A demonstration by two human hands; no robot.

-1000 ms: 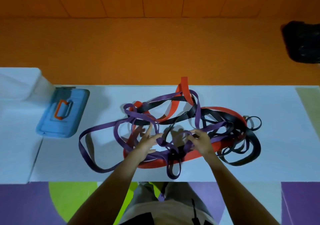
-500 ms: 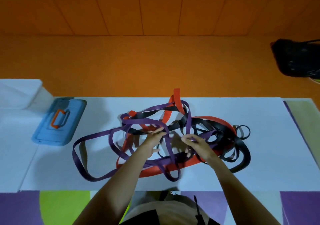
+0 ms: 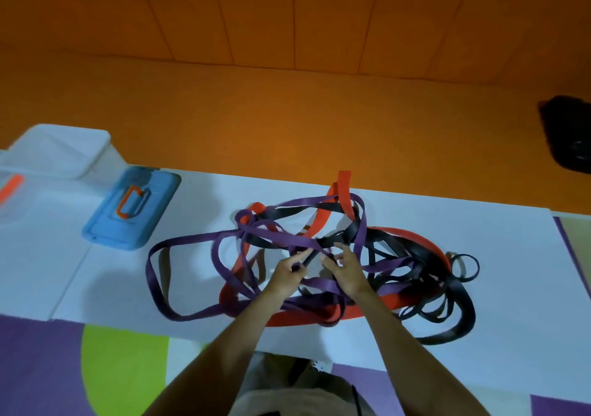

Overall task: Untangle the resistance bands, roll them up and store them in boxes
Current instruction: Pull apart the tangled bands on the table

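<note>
A tangle of resistance bands lies on the white sheet (image 3: 499, 243): purple bands (image 3: 188, 241) loop out to the left, a red band (image 3: 323, 220) runs through the middle, and black bands (image 3: 454, 291) pile at the right. My left hand (image 3: 287, 275) sits in the middle of the tangle, its fingers pinching a dark strand. Just to its right, my right hand (image 3: 347, 271) has its fingers spread, with fingertips among the purple and black strands; whether it grips one I cannot tell.
A blue box lid (image 3: 131, 212) with an orange handle lies at the left. Beyond it stands a clear plastic box (image 3: 60, 153). A black bag (image 3: 569, 134) rests on the orange floor at the far right. Purple and green mats border the sheet's near edge.
Both hands have moved further into the tangle and closer together. The left hand now pinches a dark strand. The camera has tilted and shifted.
</note>
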